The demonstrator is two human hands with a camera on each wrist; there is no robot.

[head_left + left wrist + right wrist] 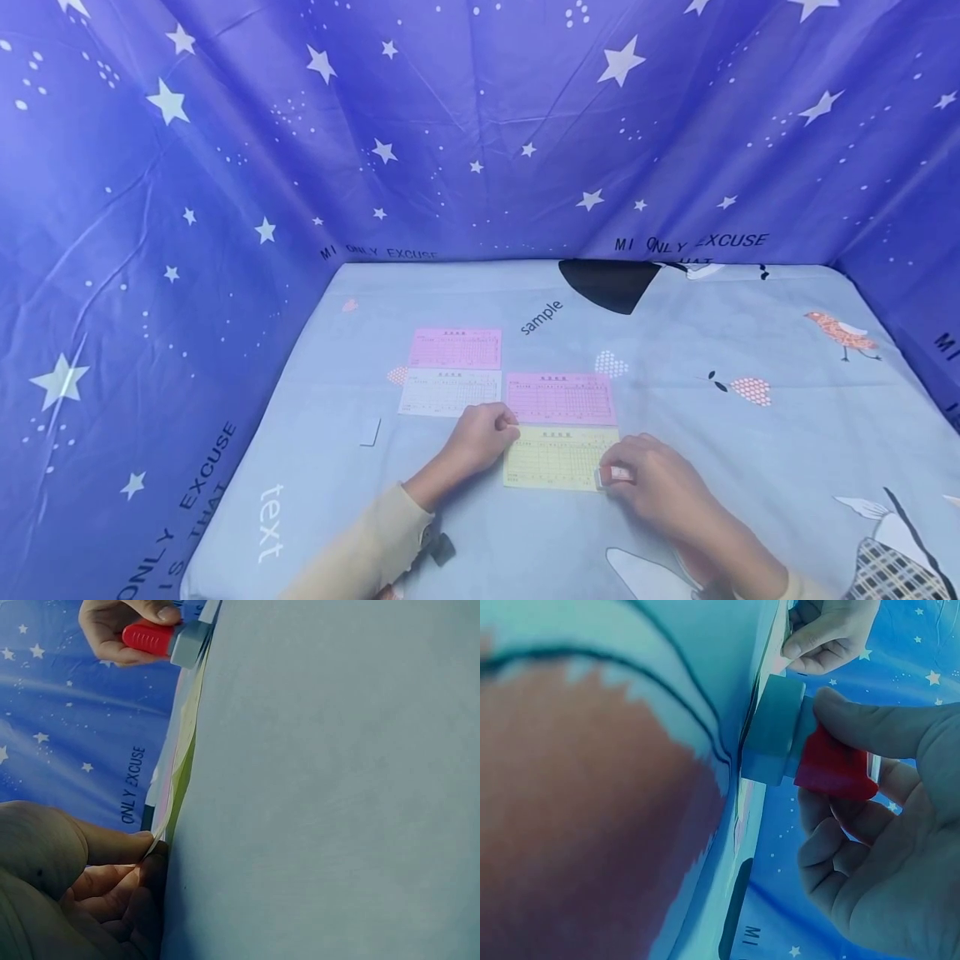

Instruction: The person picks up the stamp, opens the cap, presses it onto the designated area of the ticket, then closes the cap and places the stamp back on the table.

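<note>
A yellow printed form slip (558, 458) lies on the light blue patterned cloth (330, 500), just below a pink slip (558, 397). My left hand (483, 435) pinches the yellow slip's left edge between thumb and fingers, lifting it slightly in the left wrist view. My right hand (660, 483) grips a small stamp (832, 761) by its red handle. The stamp's pale grey block stands at the yellow slip's lower right corner; its underside is hidden. Left of these lie another pink slip (455, 348) and a white slip (450, 392), one above the other.
A small white rectangle (370, 432) shows on the cloth left of the slips. Below the left sleeve is a small dark grey object (441, 550), its kind unclear. Blue-purple curtains (480, 125) with stars enclose the back and both sides.
</note>
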